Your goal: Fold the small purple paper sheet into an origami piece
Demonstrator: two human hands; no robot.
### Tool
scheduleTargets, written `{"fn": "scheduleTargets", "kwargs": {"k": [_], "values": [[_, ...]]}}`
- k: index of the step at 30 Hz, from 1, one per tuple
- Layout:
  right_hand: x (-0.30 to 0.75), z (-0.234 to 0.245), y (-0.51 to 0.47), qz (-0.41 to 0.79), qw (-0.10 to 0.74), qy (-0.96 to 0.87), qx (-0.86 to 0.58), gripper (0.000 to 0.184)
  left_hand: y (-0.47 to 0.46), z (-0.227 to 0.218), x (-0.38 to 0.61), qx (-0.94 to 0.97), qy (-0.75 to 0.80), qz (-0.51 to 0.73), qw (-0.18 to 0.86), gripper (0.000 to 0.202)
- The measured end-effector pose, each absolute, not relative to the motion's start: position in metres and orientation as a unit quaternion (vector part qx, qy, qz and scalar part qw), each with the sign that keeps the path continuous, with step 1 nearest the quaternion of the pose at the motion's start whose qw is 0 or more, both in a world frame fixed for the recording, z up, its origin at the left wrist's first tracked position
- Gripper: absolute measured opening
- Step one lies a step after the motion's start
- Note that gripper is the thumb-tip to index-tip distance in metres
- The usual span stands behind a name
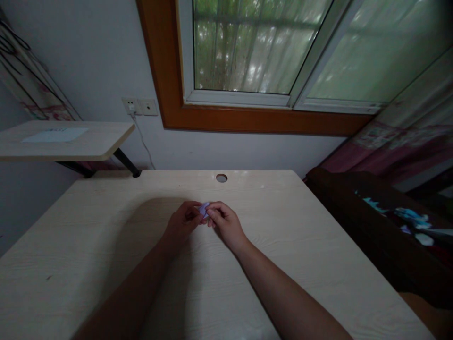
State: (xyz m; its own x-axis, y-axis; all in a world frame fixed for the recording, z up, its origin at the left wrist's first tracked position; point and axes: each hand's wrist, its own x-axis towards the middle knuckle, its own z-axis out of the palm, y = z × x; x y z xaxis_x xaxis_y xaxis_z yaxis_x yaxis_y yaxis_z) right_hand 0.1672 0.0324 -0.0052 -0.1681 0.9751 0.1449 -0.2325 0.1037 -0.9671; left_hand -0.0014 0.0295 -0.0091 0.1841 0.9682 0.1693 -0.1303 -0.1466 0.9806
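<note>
Nearest us, our left hand (180, 223) and right hand (226, 222) meet with fingers drawn into a close pinch, gripping opposite sides of a small purple piece (203, 209) held between them over the middle of the pale desk (300, 236). We judge the handwork to be partway, since both hands have hold of the piece and it is not yet laid down, but it is too small and covered for us to tell what is shaped and what is left. Beyond it we see a round hole (222, 178) near the desk's far edge, then the window (244, 52).
</note>
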Motion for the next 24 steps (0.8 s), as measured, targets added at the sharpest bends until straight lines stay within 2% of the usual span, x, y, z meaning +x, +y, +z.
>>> {"fn": "scheduleTargets", "kwargs": {"k": [14,24], "values": [[0.1657,-0.0092,0.0323,0.572,0.547,-0.489,-0.368,0.025,0.0298,-0.0099,-0.0008,0.578,0.396,0.509,0.501,0.038],[0.1657,-0.0098,0.0321,0.563,0.552,-0.492,-0.369,0.021,0.0291,-0.0079,0.0003,0.586,0.403,0.499,0.495,0.039]]}}
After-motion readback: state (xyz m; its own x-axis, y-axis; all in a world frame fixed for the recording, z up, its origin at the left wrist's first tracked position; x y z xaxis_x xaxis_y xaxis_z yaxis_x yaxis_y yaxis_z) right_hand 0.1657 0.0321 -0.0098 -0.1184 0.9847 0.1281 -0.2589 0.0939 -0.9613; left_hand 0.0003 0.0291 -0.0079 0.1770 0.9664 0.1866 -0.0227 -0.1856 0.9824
